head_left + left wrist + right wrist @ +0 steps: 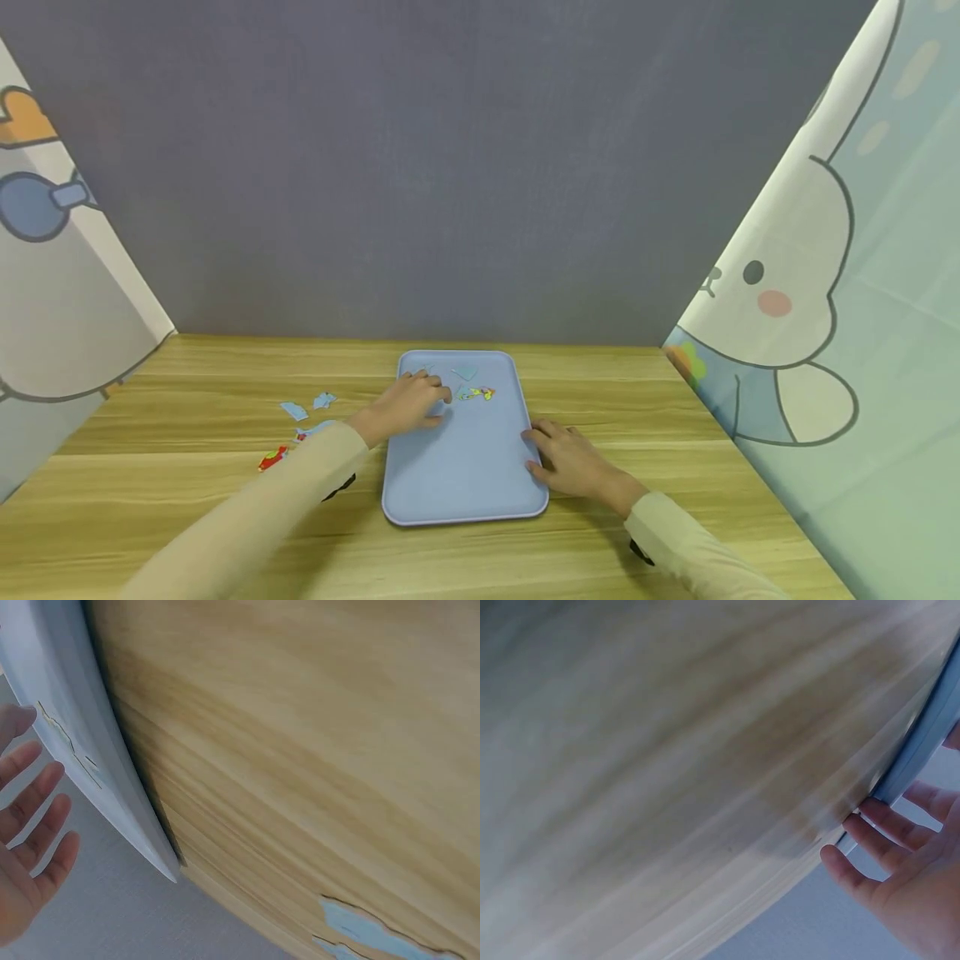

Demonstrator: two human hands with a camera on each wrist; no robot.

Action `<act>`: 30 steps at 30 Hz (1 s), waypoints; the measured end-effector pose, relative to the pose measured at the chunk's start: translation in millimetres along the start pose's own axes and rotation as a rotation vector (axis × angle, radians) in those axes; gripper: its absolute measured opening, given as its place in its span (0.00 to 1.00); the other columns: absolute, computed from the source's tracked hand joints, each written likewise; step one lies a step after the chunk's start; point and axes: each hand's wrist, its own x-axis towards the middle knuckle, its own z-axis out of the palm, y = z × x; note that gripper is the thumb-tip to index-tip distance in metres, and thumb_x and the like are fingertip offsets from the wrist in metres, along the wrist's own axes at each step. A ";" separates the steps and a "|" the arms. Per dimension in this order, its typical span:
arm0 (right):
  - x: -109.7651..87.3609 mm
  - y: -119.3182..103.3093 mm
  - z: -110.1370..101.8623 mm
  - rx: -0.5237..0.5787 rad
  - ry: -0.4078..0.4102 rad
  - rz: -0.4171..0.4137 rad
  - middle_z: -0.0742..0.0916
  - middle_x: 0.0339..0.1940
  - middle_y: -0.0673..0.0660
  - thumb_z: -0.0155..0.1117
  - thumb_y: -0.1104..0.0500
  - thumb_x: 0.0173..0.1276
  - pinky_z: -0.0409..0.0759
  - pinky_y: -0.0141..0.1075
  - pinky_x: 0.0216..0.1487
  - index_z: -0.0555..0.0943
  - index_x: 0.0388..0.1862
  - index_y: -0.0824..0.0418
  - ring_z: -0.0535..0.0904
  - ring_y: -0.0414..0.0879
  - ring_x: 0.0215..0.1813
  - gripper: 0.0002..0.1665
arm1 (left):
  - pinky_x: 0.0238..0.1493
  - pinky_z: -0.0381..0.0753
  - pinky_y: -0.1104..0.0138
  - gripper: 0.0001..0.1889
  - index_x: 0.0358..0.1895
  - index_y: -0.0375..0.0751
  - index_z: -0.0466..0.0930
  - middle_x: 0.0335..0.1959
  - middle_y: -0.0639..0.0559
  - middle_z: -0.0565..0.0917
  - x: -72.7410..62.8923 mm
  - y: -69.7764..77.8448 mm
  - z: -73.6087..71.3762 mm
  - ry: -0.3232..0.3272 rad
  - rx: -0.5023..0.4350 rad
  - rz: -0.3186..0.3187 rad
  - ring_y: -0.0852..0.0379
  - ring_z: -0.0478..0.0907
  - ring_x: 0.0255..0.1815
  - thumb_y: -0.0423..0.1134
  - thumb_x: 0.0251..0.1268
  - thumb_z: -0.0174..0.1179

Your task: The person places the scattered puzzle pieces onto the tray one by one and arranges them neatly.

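Note:
A pale blue rectangular tray (465,475) lies on the wooden table. Over its upper left part hovers my left hand (411,406), fingers loosely bent and nothing between them; the left wrist view shows the same hand (30,832) with its fingers spread. A light blue flat piece (465,372) and a yellow-and-multicoloured flat piece (483,393) lie in the tray's upper part, and another is partly hidden behind the left hand. My right hand (566,458) rests at the tray's right rim, its fingertips against the edge; the right wrist view shows its fingers (889,825) relaxed along the rim.
Left of the tray, several irregular printed pieces lie on the table: light blue ones (295,411), and a red one (273,457) near my left sleeve (262,508). A grey panel (420,167) stands behind the table, with cartoon-printed cloth (795,250) at both sides.

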 end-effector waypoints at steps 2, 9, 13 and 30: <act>0.1 0.4 -0.1 0.000 0.009 -0.005 0.76 0.57 0.63 0.58 0.51 0.64 0.72 0.57 0.51 0.74 0.56 0.64 0.73 0.56 0.58 0.25 | 0.44 0.76 0.52 0.12 0.41 0.48 0.81 0.39 0.52 0.81 -4.6 -0.7 -1.9 0.003 -0.004 0.012 0.50 0.75 0.42 0.45 0.52 0.65; 0.7 0.0 -0.2 0.003 0.005 -0.003 0.76 0.57 0.63 0.58 0.51 0.64 0.72 0.57 0.52 0.74 0.56 0.63 0.73 0.56 0.58 0.25 | 0.42 0.77 0.55 0.12 0.40 0.47 0.81 0.38 0.53 0.81 -24.2 -4.3 -7.8 0.043 0.016 0.048 0.51 0.75 0.40 0.45 0.52 0.65; -0.1 0.6 0.2 -0.004 0.016 -0.008 0.76 0.57 0.63 0.58 0.50 0.63 0.73 0.56 0.52 0.74 0.56 0.63 0.73 0.56 0.57 0.26 | 0.45 0.77 0.55 0.13 0.40 0.46 0.81 0.37 0.53 0.81 -34.9 -7.1 -10.9 0.042 0.020 0.057 0.52 0.75 0.41 0.44 0.52 0.66; -0.4 0.4 -0.3 0.005 -0.004 0.000 0.75 0.57 0.62 0.57 0.51 0.64 0.72 0.56 0.53 0.74 0.56 0.63 0.72 0.57 0.58 0.25 | 0.44 0.78 0.55 0.11 0.38 0.44 0.81 0.38 0.52 0.82 -72.1 -19.1 -18.7 0.065 -0.001 0.022 0.51 0.76 0.41 0.41 0.50 0.66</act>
